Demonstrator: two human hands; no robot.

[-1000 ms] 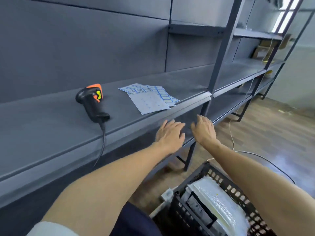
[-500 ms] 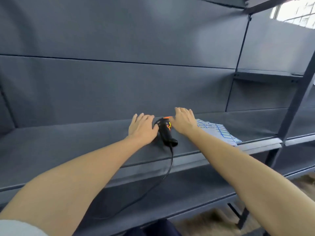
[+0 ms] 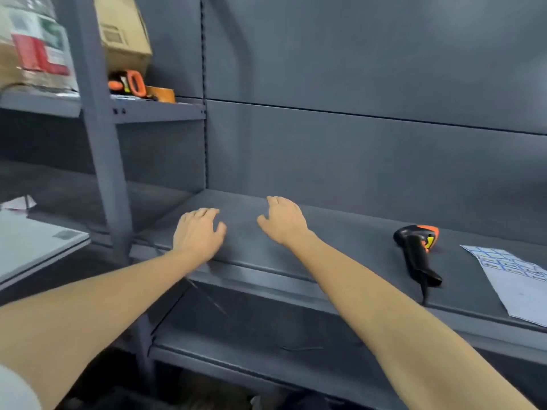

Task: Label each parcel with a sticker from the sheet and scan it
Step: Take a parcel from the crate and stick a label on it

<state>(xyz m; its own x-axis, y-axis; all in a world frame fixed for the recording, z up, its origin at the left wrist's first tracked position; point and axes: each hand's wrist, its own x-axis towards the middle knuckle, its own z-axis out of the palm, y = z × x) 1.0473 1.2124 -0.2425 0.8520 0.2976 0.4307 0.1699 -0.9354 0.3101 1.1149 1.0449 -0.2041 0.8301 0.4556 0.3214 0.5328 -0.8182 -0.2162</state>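
Scanner (image 3: 418,250) right of right hand (image 3: 284,221), apart

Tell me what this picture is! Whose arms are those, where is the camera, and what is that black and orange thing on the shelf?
There is no robot here. The arms belong to a person, and the camera sits on that person's head, looking forward and down, so you see what they see. The left hand and the right hand reach over a grey metal shelf with fingers spread. Neither holds anything. I cannot tell whether they touch the shelf.

The black and orange thing is a barcode scanner, lying on the shelf to the right of the hands, with a cable hanging off the front edge. Beside it, at the picture's right edge, lies a sheet of stickers with blue boxes. Up on the left, on a higher shelf, stand a cardboard box and a second orange tool, too blurred to name.
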